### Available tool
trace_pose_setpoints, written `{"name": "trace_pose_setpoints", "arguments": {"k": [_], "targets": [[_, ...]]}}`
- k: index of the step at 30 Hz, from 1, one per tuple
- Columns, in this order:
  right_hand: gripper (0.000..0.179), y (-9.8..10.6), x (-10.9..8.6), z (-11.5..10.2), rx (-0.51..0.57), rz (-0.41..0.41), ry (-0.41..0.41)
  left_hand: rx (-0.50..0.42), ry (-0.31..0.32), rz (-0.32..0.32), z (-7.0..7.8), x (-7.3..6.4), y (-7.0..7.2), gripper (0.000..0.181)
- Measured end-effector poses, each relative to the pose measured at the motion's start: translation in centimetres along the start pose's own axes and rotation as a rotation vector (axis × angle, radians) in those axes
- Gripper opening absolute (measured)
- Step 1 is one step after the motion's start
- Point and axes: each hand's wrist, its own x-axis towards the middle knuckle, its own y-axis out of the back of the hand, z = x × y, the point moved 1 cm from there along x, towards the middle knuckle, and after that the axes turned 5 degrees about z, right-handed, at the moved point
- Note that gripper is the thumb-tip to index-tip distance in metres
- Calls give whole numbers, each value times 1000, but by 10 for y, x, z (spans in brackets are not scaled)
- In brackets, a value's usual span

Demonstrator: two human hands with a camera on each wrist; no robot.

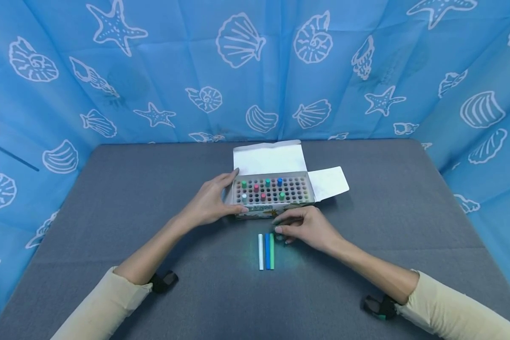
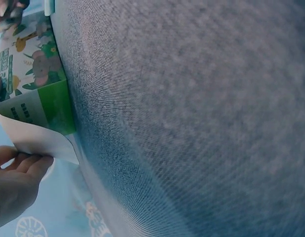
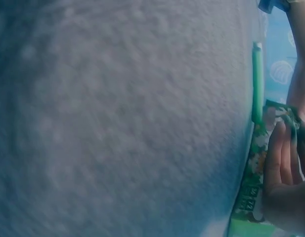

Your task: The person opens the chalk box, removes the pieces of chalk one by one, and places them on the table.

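The left hand (image 1: 210, 200) spanned the left end of an open carton (image 1: 259, 213), its thumb laid along the front wall and its fingers stretched to the back corner, so that it gripped the box between them; the left-wrist view showed those fingertips resting against a white end flap (image 2: 41, 140). The left forearm slanted up from the lower left, its pale left sleeve (image 1: 104, 304) ending above a black strap device (image 1: 164, 282). The right hand (image 1: 308, 229) was low before the front wall, right of centre, back of the hand upward, wrist slightly raised and fingers bent together toward the left with the thumb beneath; whether anything was pinched between the fingertips I could not tell. Its forearm slanted in from the lower right, out of a matching right sleeve (image 1: 459, 304). The carton sat near the middle of the grey table (image 1: 348, 283), with its white lid (image 1: 269, 160) folded back and a side flap (image 1: 329, 183) spread to the right. Seven coloured stick ends (image 1: 256, 188) stood in its perforated tray. Just left of the right fingertips, a white stick (image 1: 261, 251), a blue stick (image 1: 267, 251) and a green stick (image 1: 272, 251) lay side by side in front of the carton.
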Motion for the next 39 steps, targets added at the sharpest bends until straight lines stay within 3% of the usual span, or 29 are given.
{"name": "trace_pose_setpoints", "arguments": {"k": [7,14,23,31,39], "targets": [[24,13,-1,-11,12,6,94,-13,-17,11,1,1,0,103],[20,25,0,-21,-56,70,152,-6,-19,8,2,2,0,103],[19,32,9,-32,-55,127,219,-6,-33,11,2,2,1,104],[20,43,17,-38,-131,193,246,-16,-30,3,3,2,1,104],[23,46,26,-35,-117,205,230,-21,-26,3,2,0,1,105]]}}
